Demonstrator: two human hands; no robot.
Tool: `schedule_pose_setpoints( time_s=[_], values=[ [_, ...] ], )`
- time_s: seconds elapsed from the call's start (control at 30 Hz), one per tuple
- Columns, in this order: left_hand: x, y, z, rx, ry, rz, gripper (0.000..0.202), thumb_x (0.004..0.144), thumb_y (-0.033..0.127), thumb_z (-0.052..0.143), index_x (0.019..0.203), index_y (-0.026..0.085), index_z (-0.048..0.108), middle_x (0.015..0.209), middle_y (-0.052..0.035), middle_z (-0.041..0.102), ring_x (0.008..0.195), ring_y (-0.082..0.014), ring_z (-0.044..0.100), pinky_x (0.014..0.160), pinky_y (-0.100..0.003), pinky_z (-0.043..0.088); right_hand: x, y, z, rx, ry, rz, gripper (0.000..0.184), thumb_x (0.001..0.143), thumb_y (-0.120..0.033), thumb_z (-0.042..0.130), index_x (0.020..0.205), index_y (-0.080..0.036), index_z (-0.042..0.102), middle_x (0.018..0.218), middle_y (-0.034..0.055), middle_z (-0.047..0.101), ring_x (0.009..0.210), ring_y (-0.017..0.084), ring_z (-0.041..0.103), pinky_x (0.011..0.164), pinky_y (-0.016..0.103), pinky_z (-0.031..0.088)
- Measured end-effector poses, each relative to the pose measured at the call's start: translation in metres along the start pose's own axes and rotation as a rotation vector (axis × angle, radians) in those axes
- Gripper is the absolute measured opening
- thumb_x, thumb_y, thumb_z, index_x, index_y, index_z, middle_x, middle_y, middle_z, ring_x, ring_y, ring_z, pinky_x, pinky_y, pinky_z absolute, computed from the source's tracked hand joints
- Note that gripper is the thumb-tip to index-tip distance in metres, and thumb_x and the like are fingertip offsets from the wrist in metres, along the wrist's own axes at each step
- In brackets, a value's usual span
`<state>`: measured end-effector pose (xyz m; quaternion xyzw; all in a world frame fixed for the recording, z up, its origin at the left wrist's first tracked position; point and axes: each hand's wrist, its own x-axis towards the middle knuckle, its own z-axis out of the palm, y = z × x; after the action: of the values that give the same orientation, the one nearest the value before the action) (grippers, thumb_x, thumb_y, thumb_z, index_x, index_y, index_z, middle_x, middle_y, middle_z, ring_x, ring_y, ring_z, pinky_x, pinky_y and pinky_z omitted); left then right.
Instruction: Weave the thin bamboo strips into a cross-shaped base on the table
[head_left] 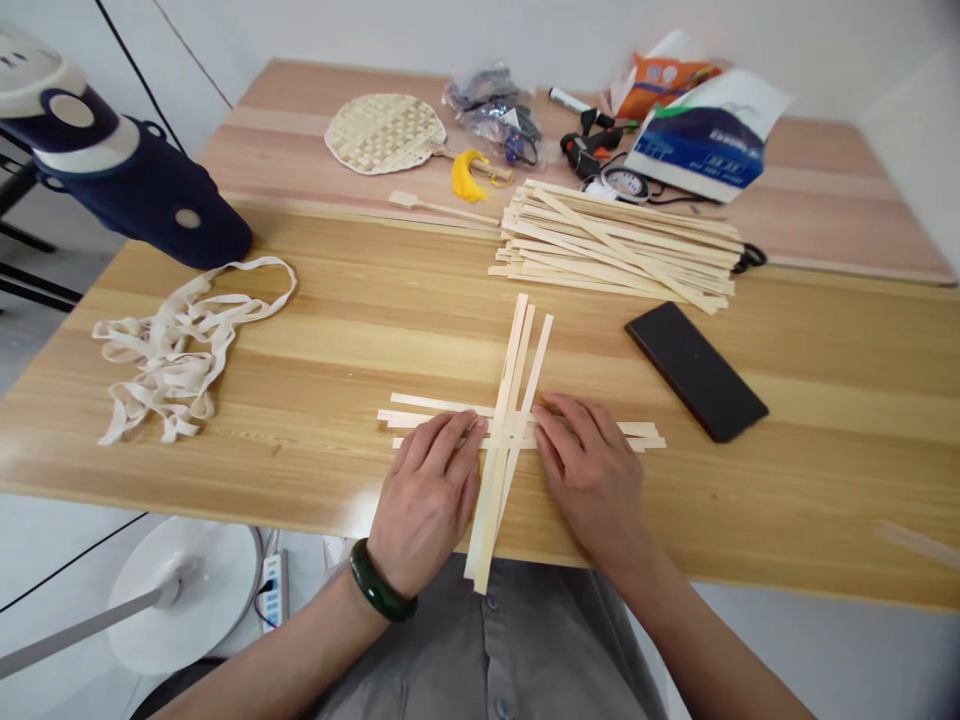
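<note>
bamboo strips lie crossed — left hand, right hand flat on them

**Matt Bamboo, Satin Desk, Glossy Plastic**

The crossed strips at 6 o'clock look like pale split bamboo, matt and smooth, with fine lengthwise grain. The loose bundle at 2 o'clock has the same finish. The desk is smooth, satin-finished wood that catches a soft glare. At 12 o'clock, the woven fan has a rough, ridged bamboo surface. The tape at 9 o'clock is limp, matt, off-white cloth. The steamer at 10 o'clock is glossy plastic. The dark phone at 3 o'clock looks smooth and nearly matt. At 6 o'clock, the bangle is polished green stone.
</note>
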<state>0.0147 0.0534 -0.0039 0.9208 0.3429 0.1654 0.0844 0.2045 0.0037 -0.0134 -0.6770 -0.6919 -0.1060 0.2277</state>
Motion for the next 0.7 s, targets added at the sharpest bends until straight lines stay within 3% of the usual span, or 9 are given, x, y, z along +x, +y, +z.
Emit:
schedule_pose_setpoints(
  time_s=[0.23, 0.37, 0.47, 0.57, 0.7],
  values=[
    [-0.001, -0.003, -0.002, -0.051, 0.001, -0.018, 0.045, 0.094, 0.013, 0.049, 0.138, 0.013, 0.048, 0.135, -0.0127, 0.058, 0.125, -0.0285, 0.050, 0.104, -0.050, 0.050, -0.001, 0.009, -0.008, 0.013, 0.038, 0.015, 0.027, 0.093, -0.015, 0.057, 0.118, -0.016, 0.067, 0.119, 0.0098, 0.070, 0.109, 0.027, 0.061, 0.097, 0.043, 0.051],
    [0.003, -0.005, -0.006, -0.109, 0.084, 0.014, 0.044, 0.094, 0.013, 0.053, 0.137, 0.014, 0.049, 0.137, -0.0134, 0.057, 0.130, -0.0276, 0.048, 0.108, -0.049, 0.047, -0.014, 0.034, -0.024, 0.013, 0.111, 0.090, 0.033, 0.090, -0.018, 0.063, 0.123, -0.019, 0.062, 0.118, 0.0091, 0.070, 0.111, 0.027, 0.062, 0.101, 0.046, 0.050],
    [0.008, -0.002, -0.007, -0.116, 0.111, 0.085, 0.045, 0.094, 0.013, 0.052, 0.139, 0.012, 0.047, 0.141, -0.0134, 0.054, 0.138, -0.0260, 0.043, 0.115, -0.048, 0.040, -0.030, 0.055, -0.032, 0.007, 0.059, 0.119, 0.043, 0.092, -0.026, 0.061, 0.134, -0.018, 0.054, 0.125, 0.0119, 0.067, 0.119, 0.029, 0.059, 0.105, 0.050, 0.048],
    [0.014, 0.004, -0.001, -0.045, 0.055, 0.132, 0.052, 0.098, 0.024, 0.049, 0.147, 0.009, 0.038, 0.152, -0.0157, 0.044, 0.144, -0.0273, 0.034, 0.117, -0.048, 0.035, -0.044, 0.066, -0.032, 0.020, -0.020, 0.138, 0.052, 0.094, -0.032, 0.058, 0.142, -0.015, 0.046, 0.131, 0.0147, 0.063, 0.124, 0.030, 0.056, 0.103, 0.051, 0.050],
    [0.016, 0.011, 0.013, 0.103, -0.032, 0.143, 0.069, 0.098, 0.046, 0.047, 0.153, 0.011, 0.027, 0.159, -0.0161, 0.032, 0.148, -0.0337, 0.027, 0.116, -0.055, 0.031, -0.052, 0.066, -0.029, 0.072, -0.035, 0.165, 0.052, 0.096, -0.026, 0.055, 0.145, -0.018, 0.043, 0.132, 0.0135, 0.062, 0.125, 0.027, 0.056, 0.101, 0.047, 0.052]
  ],
)
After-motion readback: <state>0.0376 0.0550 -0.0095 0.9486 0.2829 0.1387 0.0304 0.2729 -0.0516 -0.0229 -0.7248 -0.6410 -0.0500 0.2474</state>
